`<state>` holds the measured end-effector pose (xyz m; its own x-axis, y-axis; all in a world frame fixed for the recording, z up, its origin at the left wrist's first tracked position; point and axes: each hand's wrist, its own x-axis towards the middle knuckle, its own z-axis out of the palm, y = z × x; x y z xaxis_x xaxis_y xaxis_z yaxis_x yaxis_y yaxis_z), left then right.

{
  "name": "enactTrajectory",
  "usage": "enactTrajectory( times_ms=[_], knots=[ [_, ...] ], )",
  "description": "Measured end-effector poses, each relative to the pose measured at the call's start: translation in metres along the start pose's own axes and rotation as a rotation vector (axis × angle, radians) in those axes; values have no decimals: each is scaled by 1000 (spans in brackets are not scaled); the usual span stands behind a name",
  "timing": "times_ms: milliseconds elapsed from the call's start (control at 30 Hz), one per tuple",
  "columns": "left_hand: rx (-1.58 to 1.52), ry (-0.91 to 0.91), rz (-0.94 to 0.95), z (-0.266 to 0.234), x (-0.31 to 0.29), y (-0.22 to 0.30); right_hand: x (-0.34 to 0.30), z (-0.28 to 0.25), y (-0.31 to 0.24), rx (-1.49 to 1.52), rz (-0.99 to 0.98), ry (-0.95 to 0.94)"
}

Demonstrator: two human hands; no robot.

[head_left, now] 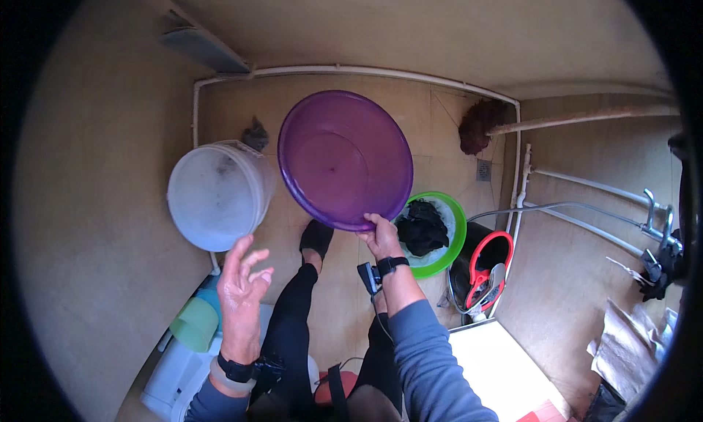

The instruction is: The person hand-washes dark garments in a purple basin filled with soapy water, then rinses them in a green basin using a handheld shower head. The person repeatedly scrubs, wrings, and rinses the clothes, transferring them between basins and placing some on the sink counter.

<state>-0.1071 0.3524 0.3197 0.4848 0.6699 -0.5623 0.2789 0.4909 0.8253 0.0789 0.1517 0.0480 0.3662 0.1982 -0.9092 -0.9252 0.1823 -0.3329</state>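
Observation:
A large purple basin point(333, 154) is held up over the floor, its hollow side facing me. My right hand point(382, 239) grips its near rim, thumb on the inside. My left hand point(244, 290) is raised with fingers apart and holds nothing; it is nearest to a white bucket point(220, 195) on the left. To the right of the basin stands a green basin point(455, 239) with black cloth point(422, 228) in suds. The purple basin's near edge comes close to the green one; whether they touch I cannot tell.
A dark bucket point(461, 275) with a red-rimmed item point(492, 257) stands right of the green basin. A grey hose point(556, 205) runs to the wall tap point(652, 220). A mop point(483, 125) leans at the far right. A pale green container point(194, 325) sits at the lower left.

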Motion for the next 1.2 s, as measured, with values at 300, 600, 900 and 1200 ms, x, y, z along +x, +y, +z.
enactTrajectory(
  times_ms=[300,600,900,1200],
  knots=[
    [-28,-86,-307,45,28,-182,138,-36,40,-83,-92,109],
    [118,-130,-514,77,66,-340,130,-137,71,-466,-397,-42],
    [206,-239,-471,155,87,-471,119,-441,-95,-1725,-916,646],
    [197,-197,-254,200,100,-522,151,-457,-134,-1148,-652,467]
  ],
)
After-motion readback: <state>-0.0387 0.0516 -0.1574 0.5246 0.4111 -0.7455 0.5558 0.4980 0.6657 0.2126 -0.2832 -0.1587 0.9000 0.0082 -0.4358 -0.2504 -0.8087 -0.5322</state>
